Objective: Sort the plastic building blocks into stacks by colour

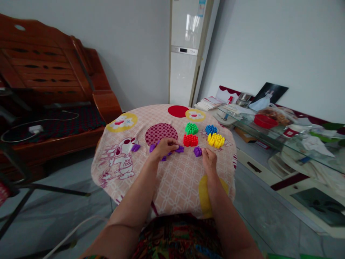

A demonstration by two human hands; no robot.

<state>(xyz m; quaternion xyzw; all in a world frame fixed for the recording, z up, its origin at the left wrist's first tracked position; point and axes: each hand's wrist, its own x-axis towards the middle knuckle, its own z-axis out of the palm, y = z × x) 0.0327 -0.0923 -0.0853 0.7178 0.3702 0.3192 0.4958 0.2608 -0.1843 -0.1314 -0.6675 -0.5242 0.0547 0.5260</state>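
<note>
Small purple plastic pieces (136, 148) lie loose on the cloth-covered table, partly hidden under my left hand (166, 146). Its thumb and fingertips close at a purple piece (180, 149) just right of it. My right hand (209, 159) is closed, with its fingertips against the right side of a purple cluster (197, 151); what they pinch, if anything, is hidden. Behind the hands, more small pieces are grouped by colour: a red cluster (190, 140), a green cluster (191, 128), a blue cluster (211, 129) and a yellow cluster (216, 140).
A patterned tablecloth (178, 187) covers the round table. To the right, a glass-topped cabinet (285, 142) carries papers (208, 103), a red bowl (265, 121) and a photo (271, 94). A wooden bench (45, 68) stands left, and a tall white appliance (183, 75) at the back.
</note>
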